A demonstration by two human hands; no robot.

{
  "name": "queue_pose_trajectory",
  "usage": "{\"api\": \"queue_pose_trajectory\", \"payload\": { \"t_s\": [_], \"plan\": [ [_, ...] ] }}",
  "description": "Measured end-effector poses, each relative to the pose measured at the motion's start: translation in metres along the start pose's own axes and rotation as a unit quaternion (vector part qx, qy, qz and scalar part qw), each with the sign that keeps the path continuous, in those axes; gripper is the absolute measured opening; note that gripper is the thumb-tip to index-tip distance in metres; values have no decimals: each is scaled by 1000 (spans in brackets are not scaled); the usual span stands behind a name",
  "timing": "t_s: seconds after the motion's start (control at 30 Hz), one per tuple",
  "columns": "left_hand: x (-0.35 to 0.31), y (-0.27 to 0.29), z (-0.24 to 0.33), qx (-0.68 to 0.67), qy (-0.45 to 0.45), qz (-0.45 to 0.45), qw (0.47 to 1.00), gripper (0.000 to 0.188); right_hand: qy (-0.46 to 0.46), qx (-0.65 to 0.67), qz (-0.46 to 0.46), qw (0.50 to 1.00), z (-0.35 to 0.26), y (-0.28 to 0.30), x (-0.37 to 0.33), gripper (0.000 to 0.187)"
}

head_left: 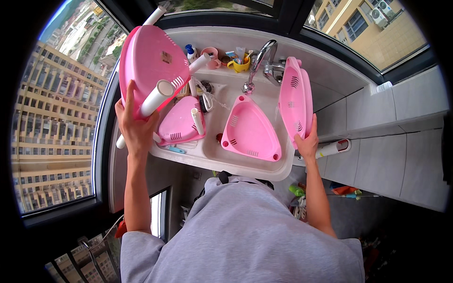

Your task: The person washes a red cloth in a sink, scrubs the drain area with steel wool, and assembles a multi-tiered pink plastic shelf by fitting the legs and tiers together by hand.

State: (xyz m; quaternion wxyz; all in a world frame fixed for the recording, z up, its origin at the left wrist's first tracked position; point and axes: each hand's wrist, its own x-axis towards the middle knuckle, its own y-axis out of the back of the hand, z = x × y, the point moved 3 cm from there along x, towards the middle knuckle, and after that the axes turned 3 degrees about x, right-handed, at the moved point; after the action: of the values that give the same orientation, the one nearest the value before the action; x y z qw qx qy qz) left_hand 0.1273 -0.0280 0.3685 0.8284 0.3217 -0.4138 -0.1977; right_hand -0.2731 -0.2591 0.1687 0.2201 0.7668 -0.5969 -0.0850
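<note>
My left hand (135, 126) grips the edge of a pink triangular shelf tier (160, 54), raised at the upper left with its slotted underside showing and white tubes (157, 98) sticking out of it. On the right, my right hand (308, 143) is closed on the lower end of a pink triangular basket (293, 101); it stands on edge beside the tap, and a second pink layer shows against it. Between my hands, another pink triangular basket (252, 126) lies in the sink basin. One more pink tier (179, 120) with a short white tube rests on the sink's left ledge.
A chrome tap (262, 61) rises behind the white sink (236, 168). Along the back ledge stand a yellow cup (239, 62), a pink cup (210, 55) and a blue-capped bottle (190, 51). Brushes (206, 100) lie left of the basin. Windows border the left and back.
</note>
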Motion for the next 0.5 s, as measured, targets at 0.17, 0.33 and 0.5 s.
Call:
{"api": "queue_pose_trajectory", "payload": {
  "t_s": [0.17, 0.33, 0.5],
  "plan": [
    [11, 12, 6, 104, -60, -13, 993, 88, 23, -144, 13, 989, 23, -36, -16, 88],
    [9, 11, 6, 158, -147, -70, 974, 88, 7, -149, 10, 989, 41, -54, -23, 88],
    [-5, 7, -2, 199, -175, -135, 955, 89, 47, -159, 26, 986, 46, -55, -24, 88]
  ]
}}
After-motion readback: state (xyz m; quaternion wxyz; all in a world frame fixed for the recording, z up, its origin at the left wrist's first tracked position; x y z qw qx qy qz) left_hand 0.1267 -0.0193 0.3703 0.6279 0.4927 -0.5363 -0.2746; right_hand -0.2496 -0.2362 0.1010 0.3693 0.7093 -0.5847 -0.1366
